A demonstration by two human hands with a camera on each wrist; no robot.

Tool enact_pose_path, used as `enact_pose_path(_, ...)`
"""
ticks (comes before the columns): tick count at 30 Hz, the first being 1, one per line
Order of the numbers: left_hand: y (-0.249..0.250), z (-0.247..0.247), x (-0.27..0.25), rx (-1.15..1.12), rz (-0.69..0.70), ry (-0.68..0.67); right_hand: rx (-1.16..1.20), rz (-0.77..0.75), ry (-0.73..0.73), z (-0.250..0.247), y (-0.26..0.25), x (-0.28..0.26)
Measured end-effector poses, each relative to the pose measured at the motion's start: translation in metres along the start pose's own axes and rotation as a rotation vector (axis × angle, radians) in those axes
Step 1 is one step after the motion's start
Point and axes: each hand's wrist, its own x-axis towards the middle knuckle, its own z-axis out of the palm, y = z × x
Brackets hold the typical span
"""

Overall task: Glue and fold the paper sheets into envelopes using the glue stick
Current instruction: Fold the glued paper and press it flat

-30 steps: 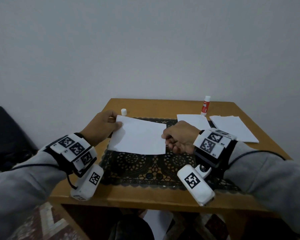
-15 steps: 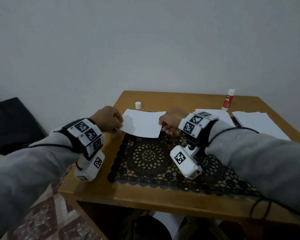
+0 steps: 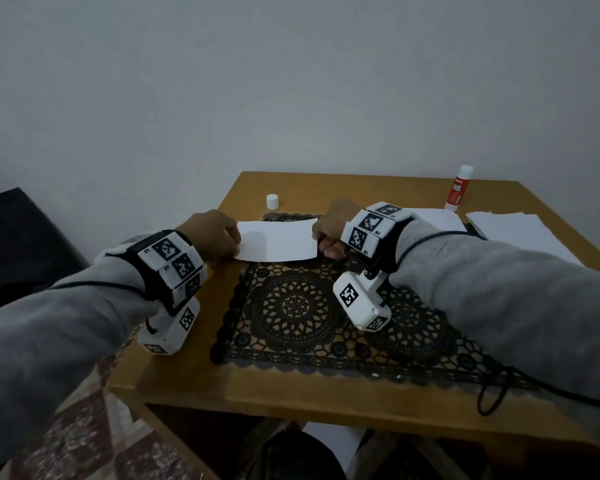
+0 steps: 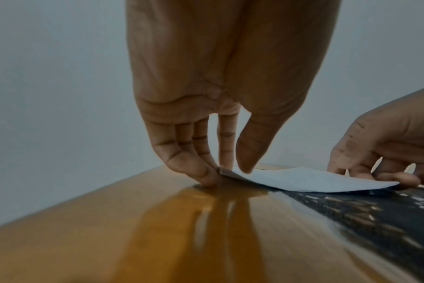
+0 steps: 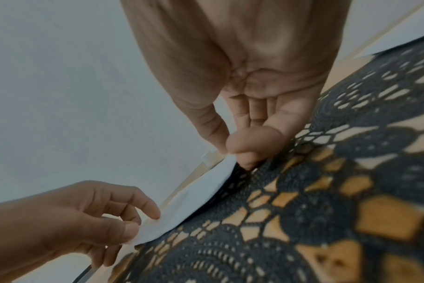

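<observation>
- Left hand: thumb and fingers pinch the left end of the paper sheet; its fingertips touch the wooden table just off the lace mat.
- Paper sheet: a second ago it was held up between the hands as a wide, tilted rectangle; now it lies low at the mat's far left corner and shows as a narrower strip, bowed upward between the two grips. Judged: a folded, glued piece being set down or pressed flat, so one envelope is nearing completion.
- Cap: small, white, upright just beyond the left hand.
- Right hand: thumb and forefinger grip the sheet's right end.
- Spare sheets: to the right of the right hand, unfolded.
- Glue stick: upright, well beyond the right hand, uncapped by the look of it. Red label with white lettering, too small to read.
- Wrist bands: black-and-white square code markers; tiny characters beside them, illegible.
</observation>
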Motion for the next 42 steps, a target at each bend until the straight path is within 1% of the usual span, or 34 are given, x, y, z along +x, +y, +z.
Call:
enact_pose_path(2, -0.001, 0.001, -0.002, 0.082, 0.001, 0.021, -0.005, -0.007, 0.024, -0.001, 0.004, -0.002)
enact_pose_path(3, 0.0, 0.001, -0.003, 0.103, -0.001, 0.025, -0.03, -0.054, 0.025, -0.003, 0.006, -0.001)
enact_pose_path(5, 0.006, 0.0, -0.007, 0.112, 0.017, 0.057, -0.043, -0.101, 0.052, -0.012, 0.018, -0.009)
enact_pose_path(7, 0.015, -0.001, -0.013, 0.093, 0.066, 0.121, -0.005, -0.1, 0.077, -0.027, 0.029, -0.025)
enact_pose_path(8, 0.022, -0.001, -0.015, 0.08, 0.107, 0.148, -0.036, -0.123, 0.115, -0.037, 0.035, -0.032)
enact_pose_path(10, 0.041, 0.002, -0.02, 0.057, 0.209, 0.174, -0.203, -0.244, 0.22, -0.062, 0.051, -0.046)
enact_pose_path(12, 0.068, 0.009, -0.025, 0.076, 0.341, 0.182, -0.383, -0.332, 0.316, -0.087, 0.076, -0.056)
enact_pose_path(15, 0.118, 0.024, -0.029, 0.144, 0.541, 0.158, -0.512, -0.411, 0.416, -0.121, 0.123, -0.058)
enact_pose_path(17, 0.151, 0.037, -0.03, 0.18, 0.635, 0.116, -0.59, -0.48, 0.394, -0.136, 0.148, -0.061)
enact_pose_path(20, 0.19, 0.061, -0.025, 0.244, 0.728, 0.049, -0.746, -0.512, 0.316, -0.147, 0.175, -0.065)
enact_pose_path(25, 0.223, 0.089, -0.011, 0.328, 0.733, -0.042, -0.689, -0.734, 0.379, -0.152, 0.18, -0.069)
enact_pose_path(31, 0.236, 0.1, 0.0, 0.375, 0.71, -0.086, -0.626, -0.868, 0.476, -0.158, 0.183, -0.068)
enact_pose_path(34, 0.238, 0.101, 0.003, 0.415, 0.707, -0.084, -0.627, -0.863, 0.506, -0.157, 0.183, -0.066)
enact_pose_path(42, 0.248, 0.104, 0.003, 0.522, 0.762, -0.026, -0.628, -0.694, 0.602, -0.165, 0.187, -0.063)
